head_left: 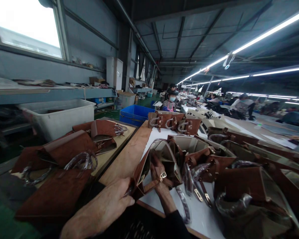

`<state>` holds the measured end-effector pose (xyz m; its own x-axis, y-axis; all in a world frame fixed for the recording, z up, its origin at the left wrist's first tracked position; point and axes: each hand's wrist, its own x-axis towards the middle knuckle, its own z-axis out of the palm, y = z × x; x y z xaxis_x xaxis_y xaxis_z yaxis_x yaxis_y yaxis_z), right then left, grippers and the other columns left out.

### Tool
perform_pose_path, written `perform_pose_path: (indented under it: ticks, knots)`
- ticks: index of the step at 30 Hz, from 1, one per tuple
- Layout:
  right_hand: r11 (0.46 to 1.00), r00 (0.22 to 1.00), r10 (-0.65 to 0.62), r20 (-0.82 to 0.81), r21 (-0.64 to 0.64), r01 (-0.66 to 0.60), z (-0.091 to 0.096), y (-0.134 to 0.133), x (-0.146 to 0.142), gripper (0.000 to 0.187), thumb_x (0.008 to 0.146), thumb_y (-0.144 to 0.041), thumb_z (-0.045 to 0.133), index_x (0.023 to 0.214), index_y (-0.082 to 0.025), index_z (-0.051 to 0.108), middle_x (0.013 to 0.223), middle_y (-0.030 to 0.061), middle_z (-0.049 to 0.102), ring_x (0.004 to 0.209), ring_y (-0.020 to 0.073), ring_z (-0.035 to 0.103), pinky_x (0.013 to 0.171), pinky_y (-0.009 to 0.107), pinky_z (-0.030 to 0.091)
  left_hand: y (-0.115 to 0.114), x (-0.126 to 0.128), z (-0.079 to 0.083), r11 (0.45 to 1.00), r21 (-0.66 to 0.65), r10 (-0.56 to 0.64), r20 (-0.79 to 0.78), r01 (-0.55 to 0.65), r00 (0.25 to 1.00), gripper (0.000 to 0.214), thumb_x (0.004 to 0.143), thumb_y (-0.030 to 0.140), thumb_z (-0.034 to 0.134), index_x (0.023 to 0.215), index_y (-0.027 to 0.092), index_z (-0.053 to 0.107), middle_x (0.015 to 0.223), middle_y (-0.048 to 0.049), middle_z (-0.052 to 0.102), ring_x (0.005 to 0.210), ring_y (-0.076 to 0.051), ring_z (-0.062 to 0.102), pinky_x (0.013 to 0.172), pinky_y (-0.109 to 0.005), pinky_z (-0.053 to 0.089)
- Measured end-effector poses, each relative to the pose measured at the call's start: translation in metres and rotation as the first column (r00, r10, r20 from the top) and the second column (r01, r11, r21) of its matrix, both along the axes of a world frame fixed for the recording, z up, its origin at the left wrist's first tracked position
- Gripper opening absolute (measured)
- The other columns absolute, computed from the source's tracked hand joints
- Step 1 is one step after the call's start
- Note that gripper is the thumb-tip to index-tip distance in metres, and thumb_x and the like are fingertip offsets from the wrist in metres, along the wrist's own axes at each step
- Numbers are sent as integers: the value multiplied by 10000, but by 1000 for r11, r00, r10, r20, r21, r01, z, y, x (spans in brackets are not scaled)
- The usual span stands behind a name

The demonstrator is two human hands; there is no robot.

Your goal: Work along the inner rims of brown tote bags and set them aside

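Observation:
My left hand (pixel 107 204) grips the near lower corner of an open brown handbag (pixel 149 166) that lies tilted on the table edge. My right hand (pixel 159 174) reaches into the bag's mouth, fingers curled around its flap strap with the gold clasp (pixel 162 176). The bag's grey lining faces me. More brown handbags (pixel 204 156) with plastic-wrapped handles crowd the white table top (pixel 201 215) to the right.
Brown bag pieces and flaps (pixel 72 149) pile up on the side table at left. A white tub (pixel 62 116) and a blue crate (pixel 136 114) stand behind. Finished bags (pixel 174 122) stand farther back. Other people work at long tables in the distance (pixel 171 96).

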<state>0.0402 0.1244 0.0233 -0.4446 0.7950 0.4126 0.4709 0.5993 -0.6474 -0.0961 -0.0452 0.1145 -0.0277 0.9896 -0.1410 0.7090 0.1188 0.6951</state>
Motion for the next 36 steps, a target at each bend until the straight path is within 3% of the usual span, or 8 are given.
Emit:
perform_pose_path:
  ticks: [7, 10, 15, 18, 21, 26, 33, 36]
  knots:
    - [975, 999, 45, 27, 215, -50, -18, -32, 3, 605, 784, -120, 380, 1377, -220, 314, 1427, 73, 340, 1308, 239, 298, 1068, 440, 269, -12, -7, -8, 992, -127, 34, 327, 8, 944, 127, 704, 181, 444, 796, 161, 530, 562, 49, 488, 460, -76, 396, 432, -182, 288]
    - [981, 991, -135, -17, 136, 136, -16, -47, 8, 628, 791, -106, 345, 1406, -168, 231, 1432, 107, 324, 1311, 231, 298, 1042, 413, 317, -10, -3, -8, 978, -206, 67, 459, 32, 886, 227, 702, 190, 440, 914, 155, 512, 513, 70, 453, 351, -49, 263, 328, -165, 185]
    - [979, 931, 190, 310, -133, -155, -7, -90, 33, 364, 747, -99, 457, 1027, -247, 636, 893, 43, 702, 818, 196, 654, 684, 245, 490, -11, -1, -27, 986, -167, 92, 513, -6, 853, 288, 683, 170, 437, 962, 147, 507, 534, 58, 490, 322, -36, 250, 289, -145, 162]
    - [985, 919, -74, 388, -116, 128, 5, -114, 65, 197, 818, -253, 471, 802, -237, 666, 649, 39, 673, 623, 207, 638, 578, 264, 463, -14, -2, -36, 989, -148, 93, 488, -22, 868, 231, 710, 203, 455, 926, 151, 519, 581, 44, 518, 339, -34, 291, 304, -138, 203]
    - [925, 907, -380, 183, 71, 374, 27, -116, 85, 341, 856, -467, 402, 948, -216, 613, 899, 95, 672, 812, 236, 632, 718, 311, 471, -17, -1, -38, 987, -161, 81, 469, -5, 880, 230, 721, 240, 472, 933, 161, 517, 609, 37, 542, 351, -51, 347, 314, -151, 245]
    - [903, 879, -428, 209, 60, 426, 51, -90, 66, 627, 761, -587, 488, 1209, -153, 431, 1136, 152, 583, 1033, 307, 552, 826, 392, 435, -18, 0, -39, 990, -137, 51, 436, 10, 899, 321, 764, 401, 502, 978, 163, 522, 656, 20, 576, 409, -83, 429, 376, -183, 321]
    - [925, 893, -240, 381, -191, 330, 62, -87, 48, 400, 788, -366, 489, 1157, -221, 435, 1096, 79, 623, 960, 269, 600, 713, 319, 407, -7, -14, -3, 917, 239, 257, 255, -318, 932, 641, 769, 568, 480, 1247, 159, 363, 1173, -133, 533, 978, -237, 545, 837, -337, 431]
    - [944, 907, -125, 401, -234, 233, 64, -89, 48, 389, 728, -229, 520, 1110, -214, 452, 1015, 62, 651, 890, 236, 614, 652, 270, 382, 26, -3, 17, 854, 460, 261, 29, -244, 965, 786, 688, 531, 606, 1309, 151, 309, 1317, -159, 409, 1171, -297, 410, 960, -408, 341]
